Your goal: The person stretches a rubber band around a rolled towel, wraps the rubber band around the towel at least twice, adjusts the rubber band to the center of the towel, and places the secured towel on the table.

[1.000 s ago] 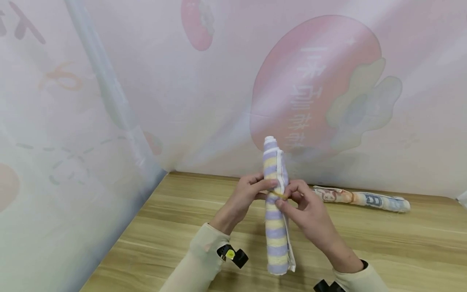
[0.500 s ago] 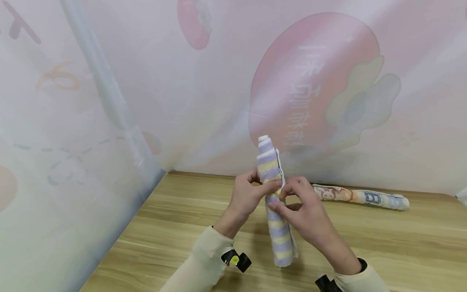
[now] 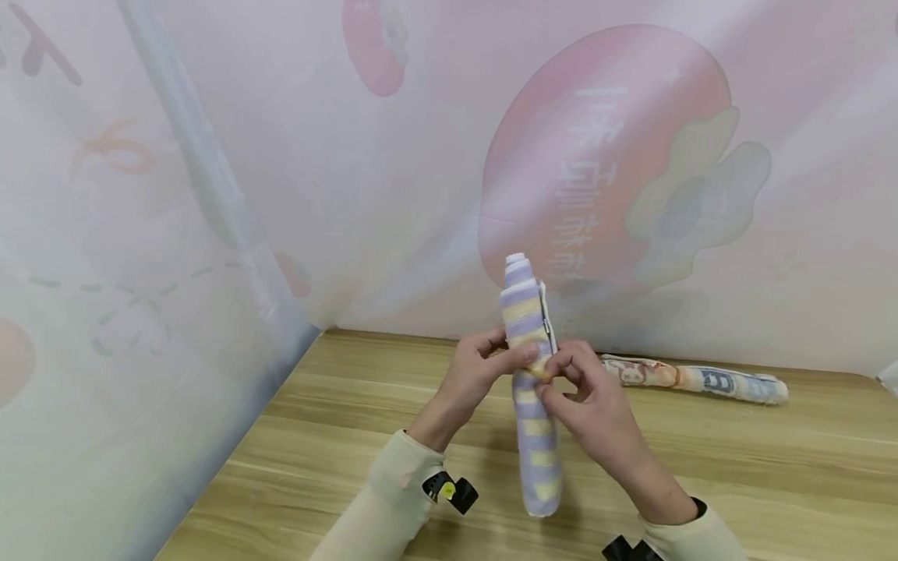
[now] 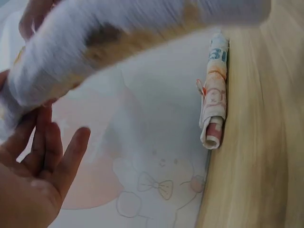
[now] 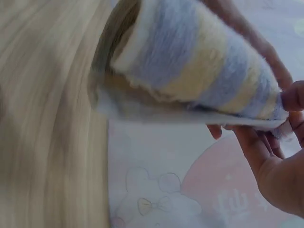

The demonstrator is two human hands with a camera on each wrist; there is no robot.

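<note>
Both my hands on a rolled striped towel, held up over the table

Low in the centre of the head view, my left hand [image 3: 484, 370] grips the rolled towel [image 3: 533, 389] round its middle, thumb across the front, so the roll stays tight and stands nearly upright off the wooden table [image 3: 337, 436]; my right hand [image 3: 585, 405] pinches at the same spot, fingertips on something small and yellowish that I cannot make out, perhaps a band. My fingers hide that part of the roll, and the wrist views are blurred there. Farther back, right of centre, a second rolled towel [image 3: 694, 382] lies flat against the foot of the printed curtain [image 3: 603, 156], out of the way.
</note>
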